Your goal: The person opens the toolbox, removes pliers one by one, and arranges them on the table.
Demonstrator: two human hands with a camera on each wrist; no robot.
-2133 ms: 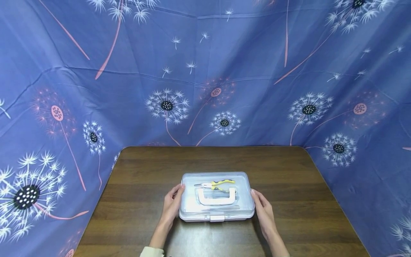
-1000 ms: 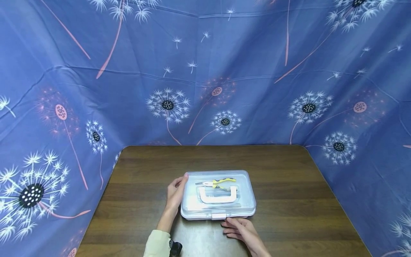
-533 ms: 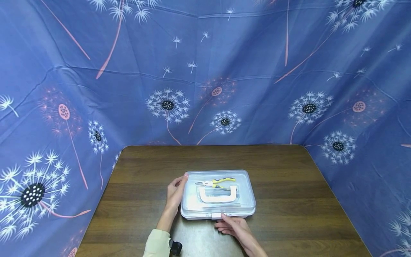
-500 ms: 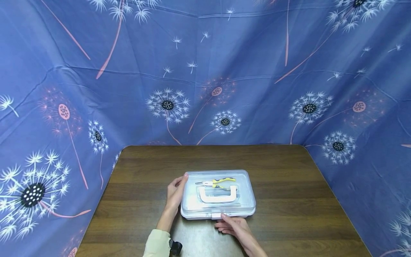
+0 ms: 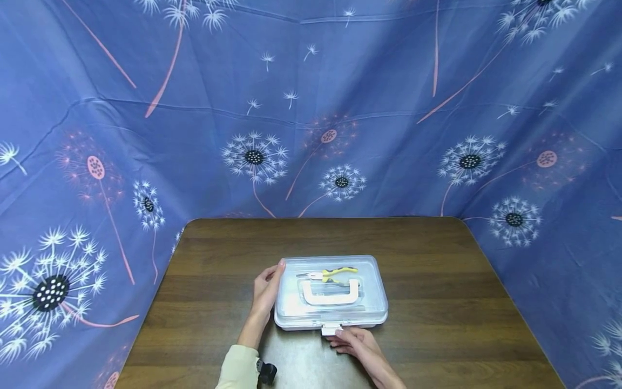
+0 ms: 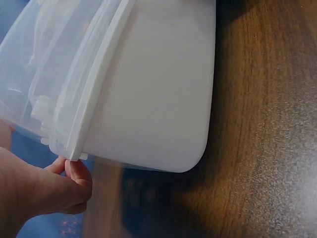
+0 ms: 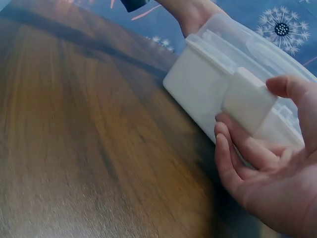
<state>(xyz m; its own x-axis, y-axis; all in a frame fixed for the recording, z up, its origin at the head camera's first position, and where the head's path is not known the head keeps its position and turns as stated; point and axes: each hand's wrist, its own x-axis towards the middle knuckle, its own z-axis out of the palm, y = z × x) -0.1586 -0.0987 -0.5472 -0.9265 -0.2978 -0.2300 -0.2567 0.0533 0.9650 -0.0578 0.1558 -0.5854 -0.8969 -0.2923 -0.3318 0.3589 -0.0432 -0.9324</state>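
We are looking at a screened-off corner with a table (image 5: 437, 292); whether it belongs to a home, an office or a workshop, we cannot tell. Blue fabric (image 5: 389, 70) covers the far side and both flanks, printed with white and pink dandelions and marked by creases and folds, so it reads as hung cloth. The tabletop has brown wood grain and rounded far corners, with a pale glare near its front. We see a clear-lidded case (image 5: 371, 298) with yellow-handled pliers (image 5: 326, 274), which hints at tool work but settles nothing.
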